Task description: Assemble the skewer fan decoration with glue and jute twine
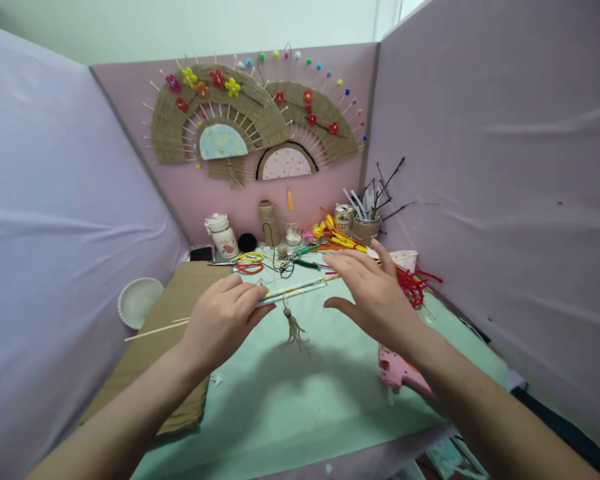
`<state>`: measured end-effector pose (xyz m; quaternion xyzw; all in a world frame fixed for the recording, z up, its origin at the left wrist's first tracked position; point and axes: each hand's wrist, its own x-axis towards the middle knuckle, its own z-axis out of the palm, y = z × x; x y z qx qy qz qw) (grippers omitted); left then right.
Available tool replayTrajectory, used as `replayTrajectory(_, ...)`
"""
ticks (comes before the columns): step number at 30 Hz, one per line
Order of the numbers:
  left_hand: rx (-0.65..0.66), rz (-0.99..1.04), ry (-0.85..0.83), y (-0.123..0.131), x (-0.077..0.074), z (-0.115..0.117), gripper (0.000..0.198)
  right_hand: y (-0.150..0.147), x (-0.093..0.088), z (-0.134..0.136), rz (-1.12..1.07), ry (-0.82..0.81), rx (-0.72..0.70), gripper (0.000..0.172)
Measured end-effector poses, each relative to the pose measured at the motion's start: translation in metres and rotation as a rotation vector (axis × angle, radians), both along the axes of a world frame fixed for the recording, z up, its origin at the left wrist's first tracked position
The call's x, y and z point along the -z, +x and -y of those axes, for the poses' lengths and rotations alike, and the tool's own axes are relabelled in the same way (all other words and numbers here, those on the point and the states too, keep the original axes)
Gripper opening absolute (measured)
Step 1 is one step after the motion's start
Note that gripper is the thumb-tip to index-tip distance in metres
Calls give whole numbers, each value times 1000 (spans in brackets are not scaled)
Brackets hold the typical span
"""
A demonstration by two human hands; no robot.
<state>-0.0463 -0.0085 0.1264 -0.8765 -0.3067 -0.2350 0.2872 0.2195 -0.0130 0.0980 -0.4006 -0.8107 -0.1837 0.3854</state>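
My left hand (226, 320) is closed around the left end of a flat blue-and-yellow patterned card piece (300, 289), seen nearly edge-on as two thin layers. A tassel of beige twine (293, 327) hangs from its middle by a short loop. Thin wooden sticks (157, 330) reach out to the left behind this hand. At the right end of the card piece, my right hand (367, 283) is raised with fingers stretched and thumb apart. A stick passes close to its fingers; whether they touch it I cannot tell.
Scissors (250, 268), pliers (306, 264), a twine spool (269, 223) and a white bottle (223, 237) stand or lie at the back. Red pipe cleaners (414, 287) and a pink glue gun (403, 373) are right. Cardboard (180, 400) lies left. Two woven fans (215, 107) hang behind.
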Motion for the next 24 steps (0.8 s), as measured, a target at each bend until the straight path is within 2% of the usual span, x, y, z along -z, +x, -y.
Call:
replayTrajectory(4, -14, 17, -25, -10, 4, -5, 17, -8, -8, -21, 102, -121, -75, 18)
replayTrajectory(6, 7, 10, -49, -15, 3, -8, 19, -14, -10, -25, 92, -136, -72, 11)
replayTrajectory(10, 78, 73, -244, -23, -16, -12, 27, -22, -11, -25, 55, -152, -47, 11)
replayTrajectory(13, 55, 197, -411, -24, -38, -14, 28, -24, -10, -23, 23, -157, -59, 8)
replayTrajectory(16, 66, 260, -523, -16, -52, -21, 26, -24, -10, -22, -14, -143, -65, 19)
replayTrajectory(20, 77, 306, -653, 6, -56, -29, 30, -25, -11, -23, -19, -150, -47, 21)
replayTrajectory(24, 28, 267, -684, 32, -55, -26, 12, -24, -13, -24, -24, -173, -18, 16)
